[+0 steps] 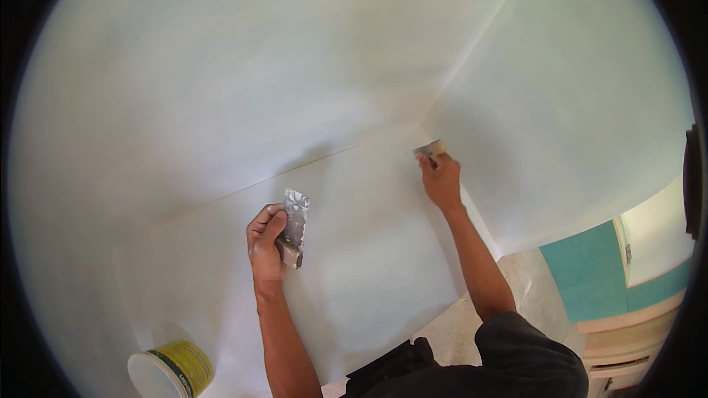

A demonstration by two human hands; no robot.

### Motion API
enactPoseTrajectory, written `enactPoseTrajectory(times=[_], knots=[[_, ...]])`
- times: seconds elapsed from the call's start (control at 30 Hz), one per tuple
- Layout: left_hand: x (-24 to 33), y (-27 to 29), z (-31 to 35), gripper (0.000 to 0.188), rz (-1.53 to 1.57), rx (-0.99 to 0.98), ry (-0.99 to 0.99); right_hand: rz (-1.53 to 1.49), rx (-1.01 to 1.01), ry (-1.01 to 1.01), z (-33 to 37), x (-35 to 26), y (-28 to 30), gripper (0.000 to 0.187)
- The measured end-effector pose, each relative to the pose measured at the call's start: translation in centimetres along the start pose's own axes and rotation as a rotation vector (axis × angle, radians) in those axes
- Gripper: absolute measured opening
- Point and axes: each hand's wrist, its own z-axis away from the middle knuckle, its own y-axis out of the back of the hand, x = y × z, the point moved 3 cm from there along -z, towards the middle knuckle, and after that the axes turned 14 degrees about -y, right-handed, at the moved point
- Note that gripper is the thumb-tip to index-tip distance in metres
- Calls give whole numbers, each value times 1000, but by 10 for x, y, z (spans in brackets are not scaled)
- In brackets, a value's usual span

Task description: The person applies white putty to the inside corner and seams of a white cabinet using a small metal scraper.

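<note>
My left hand is closed round a putty knife, its blade pointing up and smeared with whitish filler. To the right and farther away, my right hand pinches a small scraper, blurred at its edge. That scraper is at the corner where the pale surfaces meet, close to the seam; whether it touches cannot be told. A thin line runs leftward across the pale wall from near this corner.
A white bucket with a yellow-green label stands at the lower left. At the lower right are a teal wall section, a pale framed opening and light wooden furniture. Light floor shows beside my right arm.
</note>
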Motion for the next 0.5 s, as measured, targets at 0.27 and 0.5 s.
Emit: enactPoseTrajectory(times=[0.27, 0.5], knots=[[-3, 0, -3, 16, -48, 5, -23, 324, 109, 19, -85, 32, -31, 17], [-1, -2, -2, 16, -63, 0, -18, 357, 123, 137, -70, 16, -65, 9]])
